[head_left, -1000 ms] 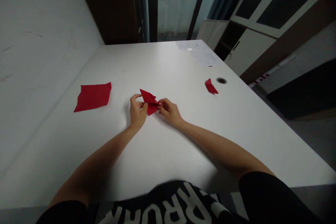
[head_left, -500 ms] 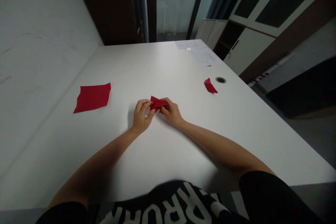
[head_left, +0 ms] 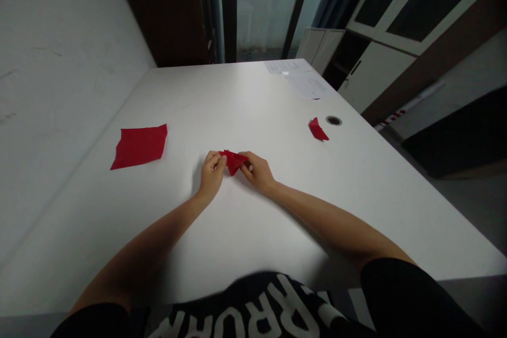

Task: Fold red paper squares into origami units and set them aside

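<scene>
My left hand (head_left: 212, 173) and my right hand (head_left: 255, 171) meet above the white table (head_left: 253, 222), pinching a small folded piece of red paper (head_left: 233, 161) between their fingertips. Its folded shape is roughly triangular, and my fingers hide parts of its edges. Out to the left lies a flat square of red paper (head_left: 139, 146), well away from my left hand. Beyond my right hand, a small folded red paper piece (head_left: 318, 130) rests on the table.
A round grommet hole (head_left: 334, 120) sits in the table near the small red piece. Sheets of white paper (head_left: 304, 82) lie at the far edge. White cabinets (head_left: 374, 75) stand to the right, a glass door at the back, and a wall along the left.
The red paper in my hands is folded tighter and looks smaller and flatter. My hands have drawn slightly closer around it.
</scene>
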Tool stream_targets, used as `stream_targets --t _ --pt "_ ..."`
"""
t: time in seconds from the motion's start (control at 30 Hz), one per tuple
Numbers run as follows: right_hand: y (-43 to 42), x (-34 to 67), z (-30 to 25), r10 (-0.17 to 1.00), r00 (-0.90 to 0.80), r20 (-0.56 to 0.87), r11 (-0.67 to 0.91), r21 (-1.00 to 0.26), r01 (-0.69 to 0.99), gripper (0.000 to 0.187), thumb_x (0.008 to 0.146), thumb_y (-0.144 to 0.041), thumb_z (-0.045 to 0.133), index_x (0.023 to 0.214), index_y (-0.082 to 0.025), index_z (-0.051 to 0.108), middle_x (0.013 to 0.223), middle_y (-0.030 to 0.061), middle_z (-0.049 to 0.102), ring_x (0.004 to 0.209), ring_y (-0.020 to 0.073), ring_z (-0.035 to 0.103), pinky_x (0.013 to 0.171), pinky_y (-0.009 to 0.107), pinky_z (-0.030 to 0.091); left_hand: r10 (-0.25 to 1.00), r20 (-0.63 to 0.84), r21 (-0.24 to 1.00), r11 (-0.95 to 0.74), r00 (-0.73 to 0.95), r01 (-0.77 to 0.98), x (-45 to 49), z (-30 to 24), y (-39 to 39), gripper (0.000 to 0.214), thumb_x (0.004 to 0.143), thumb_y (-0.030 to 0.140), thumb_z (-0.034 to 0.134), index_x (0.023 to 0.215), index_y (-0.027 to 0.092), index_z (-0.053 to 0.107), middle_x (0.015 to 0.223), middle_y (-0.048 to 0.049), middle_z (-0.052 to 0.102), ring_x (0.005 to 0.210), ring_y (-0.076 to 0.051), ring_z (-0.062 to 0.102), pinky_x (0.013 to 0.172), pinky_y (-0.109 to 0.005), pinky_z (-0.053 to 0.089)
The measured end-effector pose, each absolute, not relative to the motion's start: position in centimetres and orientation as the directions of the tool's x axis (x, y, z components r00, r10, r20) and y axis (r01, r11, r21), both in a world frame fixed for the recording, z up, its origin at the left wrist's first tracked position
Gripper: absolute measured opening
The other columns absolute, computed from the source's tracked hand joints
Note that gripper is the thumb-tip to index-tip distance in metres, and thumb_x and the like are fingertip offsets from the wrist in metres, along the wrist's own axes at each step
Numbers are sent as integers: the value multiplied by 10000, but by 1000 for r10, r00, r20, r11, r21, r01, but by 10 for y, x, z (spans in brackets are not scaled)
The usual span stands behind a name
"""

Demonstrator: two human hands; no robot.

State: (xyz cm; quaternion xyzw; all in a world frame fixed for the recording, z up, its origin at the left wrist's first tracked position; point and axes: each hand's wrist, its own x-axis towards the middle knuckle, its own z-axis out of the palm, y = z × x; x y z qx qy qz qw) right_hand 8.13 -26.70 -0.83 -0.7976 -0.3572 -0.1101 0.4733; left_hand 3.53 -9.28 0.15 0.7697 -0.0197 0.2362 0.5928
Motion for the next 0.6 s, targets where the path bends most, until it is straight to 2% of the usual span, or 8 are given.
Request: stream_targets --t 0.1,0.2,0.3,0.4,0.5,0.6 --pt "-267 80 -7 499 689 526 -332 -618 713 281 932 -145 482 1179 -201 602 930 44 665 743 148 582 704 270 468 325 320 940 -223 890 -257 41 -6 -90 309 943 333 580 679 178 535 829 -5 524 772 -127 512 723 -254 431" --pt "-266 79 -5 504 690 519 -343 -613 712 278 930 -137 472 1160 -196 618 913 42 662 748 147 582 701 261 456 351 300 946 -226 887 -231 42 -9 -89 222 895 282 622 725 190 512 803 11 516 757 -123 513 701 -238 438" --pt "-265 77 -5 497 709 500 -349 -633 691 261 945 -160 469 1147 -188 633 906 42 675 745 143 592 686 247 450 320 337 927 -279 885 -252 39 -8 -92 161 869 230 632 773 200 506 798 21 525 747 -117 525 710 -237 459" --pt "-265 77 -5 470 738 485 -380 -643 665 287 949 -169 464 1180 -186 634 963 55 697 757 144 607 696 246 457 263 371 905 -317 891 -284 34 -4 -96 35 890 184 580 908 207 561 899 -5 590 836 -133 586 753 -261 500" --pt "-265 77 -6 437 769 466 -415 -654 632 300 952 -183 474 1206 -186 635 987 59 715 754 146 620 700 245 461 188 395 870 -392 899 -300 29 -1 -99 176 887 179 587 1058 220 584 1065 -45 605 985 -168 615 794 -291 542" --pt "-266 77 -5 430 785 445 -428 -666 612 291 962 -213 485 1207 -187 639 925 45 722 718 141 619 690 241 455 146 420 825 -472 896 -310 28 -2 -100 270 865 219 655 1123 227 578 1130 -61 585 1018 -184 624 808 -311 574"
